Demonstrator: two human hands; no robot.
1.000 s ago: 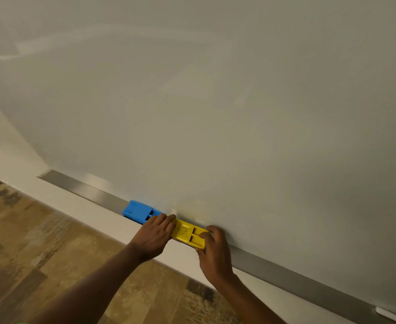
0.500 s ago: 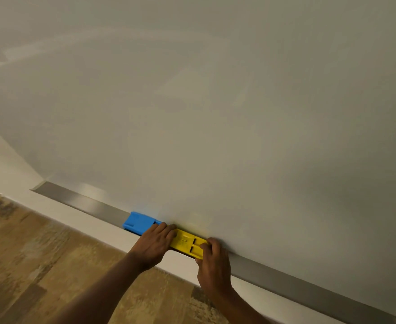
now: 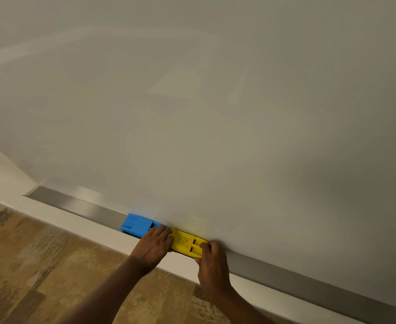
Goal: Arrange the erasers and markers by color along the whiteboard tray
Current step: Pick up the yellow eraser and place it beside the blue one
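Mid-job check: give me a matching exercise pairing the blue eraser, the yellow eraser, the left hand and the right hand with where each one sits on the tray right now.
Things:
1. blue eraser
2. yellow eraser
3. left hand
4. right hand

Places:
A. on the yellow eraser's right end
B. between the two hands
C. leftmost on the whiteboard tray
D. where the two erasers meet

Pairs: 1-C, 2-B, 3-D, 4-A

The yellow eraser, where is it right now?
In the head view, the yellow eraser lies on the whiteboard tray, right of the blue eraser, between the left hand and right hand.
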